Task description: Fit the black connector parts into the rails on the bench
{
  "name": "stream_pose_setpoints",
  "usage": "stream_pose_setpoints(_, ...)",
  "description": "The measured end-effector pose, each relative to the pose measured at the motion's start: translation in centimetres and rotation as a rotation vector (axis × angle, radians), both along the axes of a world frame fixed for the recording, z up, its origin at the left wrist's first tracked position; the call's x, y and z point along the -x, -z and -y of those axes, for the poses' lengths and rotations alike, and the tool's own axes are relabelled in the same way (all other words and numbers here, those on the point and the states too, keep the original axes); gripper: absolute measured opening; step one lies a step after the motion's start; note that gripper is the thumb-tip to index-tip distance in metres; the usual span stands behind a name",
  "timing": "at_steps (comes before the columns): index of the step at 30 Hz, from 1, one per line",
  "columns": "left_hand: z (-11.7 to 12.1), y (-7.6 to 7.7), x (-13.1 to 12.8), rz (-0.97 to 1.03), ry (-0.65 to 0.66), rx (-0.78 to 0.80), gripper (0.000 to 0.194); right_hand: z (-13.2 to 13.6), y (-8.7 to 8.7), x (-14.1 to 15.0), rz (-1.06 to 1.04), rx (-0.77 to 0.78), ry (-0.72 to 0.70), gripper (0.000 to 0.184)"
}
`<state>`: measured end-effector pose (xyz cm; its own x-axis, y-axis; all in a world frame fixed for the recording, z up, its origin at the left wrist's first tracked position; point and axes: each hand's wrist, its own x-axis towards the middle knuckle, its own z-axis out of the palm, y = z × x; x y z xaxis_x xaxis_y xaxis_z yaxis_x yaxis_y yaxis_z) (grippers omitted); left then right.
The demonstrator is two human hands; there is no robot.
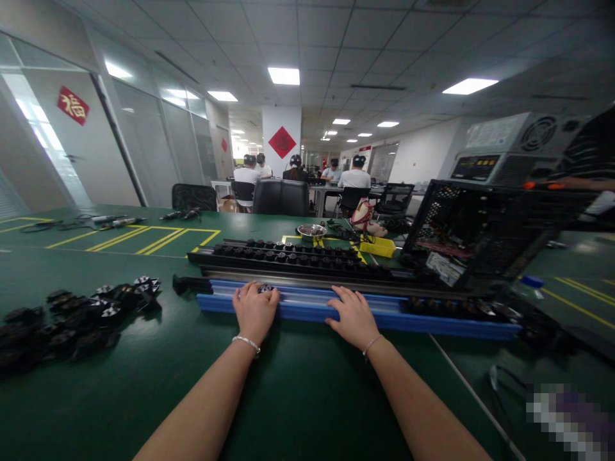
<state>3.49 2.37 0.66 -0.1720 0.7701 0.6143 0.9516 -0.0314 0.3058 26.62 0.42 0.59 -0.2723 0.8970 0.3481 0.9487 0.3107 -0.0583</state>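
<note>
A long blue channel rail [307, 310] lies across the bench in front of me. My left hand [255, 314] is closed over its left part, around a small black part with a shiny face [266, 289], seen between thumb and index finger. Further right, my right hand [355, 317] rests at the rail with fingers apart and thumb spread, holding nothing that I can see. A row of similar black parts [446, 307] sits in the rail's right end. Behind it, black rails [307, 272] carry more of these round black parts [293, 253].
Loose black parts [72, 320] are heaped at the left. An open computer case [485, 237] with power supplies [519, 141] stands at the right, near another person's arm [586, 184]. A metal bowl [311, 231] and yellow tray [378, 246] lie behind the rails.
</note>
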Motion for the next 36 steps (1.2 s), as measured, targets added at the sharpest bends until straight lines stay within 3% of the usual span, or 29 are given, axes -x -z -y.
stream_pose_setpoints(36, -1.2, 0.7, 2.5, 0.040, -0.120, -0.022, 0.034, -0.1, -0.1, 0.1, 0.021, 0.001, 0.005, 0.022)
